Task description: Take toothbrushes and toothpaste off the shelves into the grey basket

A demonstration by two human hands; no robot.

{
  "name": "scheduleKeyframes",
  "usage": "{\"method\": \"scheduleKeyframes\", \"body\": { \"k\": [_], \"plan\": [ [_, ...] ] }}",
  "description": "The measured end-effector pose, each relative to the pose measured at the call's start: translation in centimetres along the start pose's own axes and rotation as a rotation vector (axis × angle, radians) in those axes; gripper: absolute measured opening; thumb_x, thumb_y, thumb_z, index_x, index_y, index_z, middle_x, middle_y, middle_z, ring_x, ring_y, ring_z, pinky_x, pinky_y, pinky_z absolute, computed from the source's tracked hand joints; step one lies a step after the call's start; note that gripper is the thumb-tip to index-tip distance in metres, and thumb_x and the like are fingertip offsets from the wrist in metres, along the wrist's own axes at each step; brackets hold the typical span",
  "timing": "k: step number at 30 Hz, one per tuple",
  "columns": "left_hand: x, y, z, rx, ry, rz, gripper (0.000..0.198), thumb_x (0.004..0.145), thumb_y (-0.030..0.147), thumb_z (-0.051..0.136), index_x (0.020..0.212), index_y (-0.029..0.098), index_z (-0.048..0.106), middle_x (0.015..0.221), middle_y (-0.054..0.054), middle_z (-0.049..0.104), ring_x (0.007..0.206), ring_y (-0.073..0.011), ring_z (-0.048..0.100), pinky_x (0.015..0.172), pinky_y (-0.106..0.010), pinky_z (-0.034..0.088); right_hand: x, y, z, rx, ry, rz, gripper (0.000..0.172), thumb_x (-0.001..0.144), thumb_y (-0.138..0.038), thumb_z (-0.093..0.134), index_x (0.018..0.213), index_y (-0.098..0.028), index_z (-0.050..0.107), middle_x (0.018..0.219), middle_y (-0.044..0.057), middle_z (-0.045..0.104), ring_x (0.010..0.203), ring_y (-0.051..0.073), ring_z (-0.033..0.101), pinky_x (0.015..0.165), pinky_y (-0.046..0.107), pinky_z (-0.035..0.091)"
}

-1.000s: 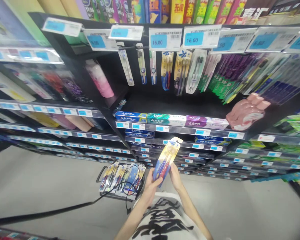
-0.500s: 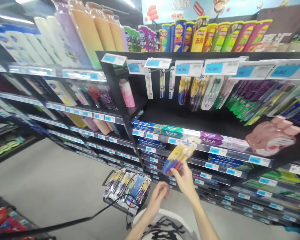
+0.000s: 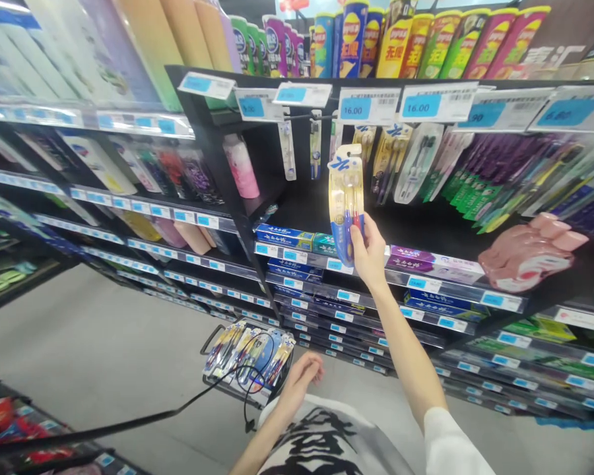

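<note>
My right hand (image 3: 369, 254) is closed on the lower end of a toothbrush pack (image 3: 345, 191). The pack stands nearly upright, yellow above and blue below, with a red and a blue handle showing through. It is in front of the hooks where similar toothbrush packs (image 3: 390, 158) hang under the shelf top. Low in front of my body, my left hand (image 3: 304, 373) has its fingers loosely curled together, with nothing visible in them. To its left, a cart basket (image 3: 212, 382) carries several rows of packed toothbrushes (image 3: 235, 349).
Toothpaste boxes (image 3: 284, 235) line the shelf below the hooks. Price tags (image 3: 369, 107) jut out along the top edge. Chip cans (image 3: 355, 39) stand above. A pink hand-shaped display (image 3: 529, 254) sits at the right. A black cable (image 3: 178, 413) runs across to the cart.
My right hand has lifted the toothbrush pack up toward the hooks and turned it more upright. My left hand stays low near the cart. The view has tilted slightly downward.
</note>
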State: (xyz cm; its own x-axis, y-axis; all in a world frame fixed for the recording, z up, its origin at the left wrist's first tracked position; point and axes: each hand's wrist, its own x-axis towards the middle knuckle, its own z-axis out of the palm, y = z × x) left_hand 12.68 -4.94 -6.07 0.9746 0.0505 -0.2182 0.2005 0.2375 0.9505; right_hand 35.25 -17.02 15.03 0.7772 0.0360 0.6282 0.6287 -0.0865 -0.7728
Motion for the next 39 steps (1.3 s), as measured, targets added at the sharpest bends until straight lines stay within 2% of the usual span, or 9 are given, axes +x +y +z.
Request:
{"method": "scheduleKeyframes", "body": {
  "k": [4, 7, 14, 19, 23, 28, 33, 39],
  "plan": [
    [-0.3, -0.9, -1.0, 0.021, 0.008, 0.001, 0.037, 0.088, 0.054, 0.064, 0.095, 0.018, 0.064, 0.083, -0.004, 0.065, 0.076, -0.0174, 0.059, 0.069, -0.028, 0.043, 0.8, 0.5, -0.5, -0.034, 0.027, -0.031, 0.053, 0.098, -0.053, 0.046, 0.140, -0.022, 0.051, 0.124, 0.009, 0.067, 0.113, 0.024, 0.064, 0.101, 0.045, 0.053],
    [-0.5, -1.6, -1.5, 0.031, 0.036, -0.013, 0.040, 0.085, 0.057, 0.066, 0.092, 0.018, 0.065, 0.079, -0.004, 0.064, 0.074, -0.0178, 0.058, 0.068, -0.028, 0.042, 0.9, -0.3, -0.8, -0.042, 0.034, -0.087, 0.051, 0.099, -0.052, 0.045, 0.140, -0.023, 0.050, 0.129, 0.008, 0.065, 0.119, 0.024, 0.063, 0.105, 0.044, 0.051],
    [-0.6, -1.6, -1.0, 0.063, -0.002, -0.036, 0.041, 0.084, 0.058, 0.067, 0.089, 0.018, 0.065, 0.077, -0.004, 0.064, 0.071, -0.0182, 0.057, 0.066, -0.029, 0.042, 2.0, -2.4, -1.0, -0.070, 0.065, -0.166, 0.053, 0.100, -0.054, 0.042, 0.141, -0.022, 0.048, 0.136, 0.008, 0.060, 0.129, 0.026, 0.056, 0.111, 0.044, 0.046],
    [-0.3, -1.2, -0.9, 0.087, -0.014, -0.022, 0.040, 0.085, 0.058, 0.066, 0.092, 0.018, 0.065, 0.079, -0.004, 0.064, 0.073, -0.0187, 0.058, 0.068, -0.029, 0.042, 3.3, -2.1, -0.6, -0.063, 0.052, -0.157, 0.055, 0.100, -0.056, 0.037, 0.143, -0.024, 0.046, 0.130, 0.008, 0.064, 0.128, 0.027, 0.057, 0.111, 0.050, 0.045],
    [-0.2, -1.4, -1.2, 0.113, -0.031, -0.017, 0.041, 0.086, 0.058, 0.064, 0.092, 0.018, 0.065, 0.079, -0.004, 0.064, 0.073, -0.0187, 0.059, 0.068, -0.029, 0.042, 4.0, -1.8, -0.2, -0.095, 0.058, -0.142, 0.052, 0.100, -0.057, 0.038, 0.138, -0.023, 0.050, 0.127, 0.008, 0.065, 0.122, 0.026, 0.061, 0.110, 0.048, 0.046],
    [-0.4, -1.3, -1.3, 0.144, -0.052, -0.006, 0.037, 0.089, 0.055, 0.063, 0.091, 0.018, 0.064, 0.079, -0.004, 0.064, 0.074, -0.0188, 0.058, 0.068, -0.029, 0.042, 5.5, -0.1, 0.1, -0.157, 0.108, -0.095, 0.055, 0.099, -0.060, 0.036, 0.138, -0.023, 0.046, 0.128, 0.009, 0.064, 0.120, 0.027, 0.062, 0.107, 0.047, 0.046],
    [-0.7, -1.3, -1.2, 0.173, -0.070, -0.016, 0.036, 0.090, 0.055, 0.061, 0.093, 0.019, 0.064, 0.080, -0.004, 0.063, 0.075, -0.0192, 0.059, 0.070, -0.029, 0.042, 9.3, 2.8, 0.7, -0.224, 0.098, -0.013, 0.056, 0.099, -0.062, 0.032, 0.144, -0.028, 0.033, 0.119, 0.008, 0.067, 0.113, 0.028, 0.064, 0.106, 0.053, 0.044],
    [-1.1, -1.7, -1.2, 0.177, -0.032, -0.025, 0.038, 0.088, 0.057, 0.062, 0.091, 0.019, 0.064, 0.078, -0.004, 0.062, 0.076, -0.0196, 0.057, 0.070, -0.029, 0.042, 14.0, 4.7, 1.8, -0.272, 0.152, 0.064, 0.044, 0.099, -0.047, 0.041, 0.138, -0.027, 0.038, 0.122, 0.008, 0.066, 0.109, 0.027, 0.064, 0.107, 0.052, 0.040]
  ]
}}
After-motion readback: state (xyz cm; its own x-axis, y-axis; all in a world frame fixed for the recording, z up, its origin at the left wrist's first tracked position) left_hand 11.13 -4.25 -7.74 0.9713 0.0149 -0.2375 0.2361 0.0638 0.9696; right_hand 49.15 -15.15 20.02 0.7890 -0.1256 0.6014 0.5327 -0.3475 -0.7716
